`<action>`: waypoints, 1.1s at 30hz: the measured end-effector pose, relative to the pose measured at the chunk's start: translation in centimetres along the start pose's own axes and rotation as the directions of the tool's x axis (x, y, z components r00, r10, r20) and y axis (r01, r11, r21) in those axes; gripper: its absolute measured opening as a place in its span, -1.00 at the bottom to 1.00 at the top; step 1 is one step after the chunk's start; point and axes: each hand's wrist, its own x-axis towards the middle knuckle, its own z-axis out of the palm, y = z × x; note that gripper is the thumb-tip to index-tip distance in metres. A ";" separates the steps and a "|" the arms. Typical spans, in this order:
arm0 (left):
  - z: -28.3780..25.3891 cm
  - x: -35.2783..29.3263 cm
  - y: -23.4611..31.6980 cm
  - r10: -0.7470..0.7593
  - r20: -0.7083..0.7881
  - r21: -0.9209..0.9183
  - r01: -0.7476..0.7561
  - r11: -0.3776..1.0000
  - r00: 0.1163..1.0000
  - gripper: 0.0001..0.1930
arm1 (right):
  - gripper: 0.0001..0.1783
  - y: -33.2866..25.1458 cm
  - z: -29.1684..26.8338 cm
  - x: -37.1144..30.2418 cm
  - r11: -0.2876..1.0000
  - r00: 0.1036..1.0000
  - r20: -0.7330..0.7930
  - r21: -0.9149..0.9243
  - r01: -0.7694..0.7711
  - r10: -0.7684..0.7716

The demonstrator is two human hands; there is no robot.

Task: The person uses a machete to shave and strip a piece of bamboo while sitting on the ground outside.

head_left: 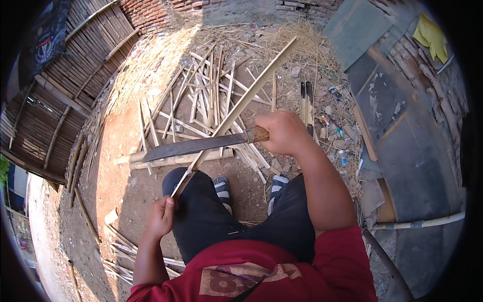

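My right hand (283, 132) is closed round the wooden handle of a machete (196, 146), whose long dark blade points left. The blade crosses over a split bamboo strip (256, 85); I cannot tell whether they touch. This strip slants from my left thigh up to the far right. My left hand (162, 215) grips its near end beside my left knee. Beyond my feet lies a loose heap of split bamboo strips (201, 100). Two bamboo poles (176, 160) lie crosswise at the heap's near edge.
More bamboo strips (121, 251) lie at my left side. A woven bamboo wall (95, 40) leans at the far left, and a brick wall (166, 15) stands behind. Dark boards (402, 146) line the right. Dry straw (307, 50) and small litter cover the ground there.
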 end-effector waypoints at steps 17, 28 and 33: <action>-1.0 -1.0 0.5 -0.052 0.100 -0.131 0.065 0.989 0.994 -0.39 | -0.72 3.2 -1.4 -0.3 0.966 0.957 -0.188 0.176 -0.189 0.221; -1.2 -0.7 1.7 -0.359 0.414 -0.398 0.522 0.754 0.836 -0.31 | -0.72 -0.5 0.7 0.1 0.978 0.955 -0.213 -0.063 0.199 -0.208; -1.7 -0.9 1.4 -0.384 0.574 -0.445 0.670 0.594 0.723 -0.31 | -0.77 4.1 -0.2 0.2 0.966 0.907 -0.337 0.139 -0.216 0.252</action>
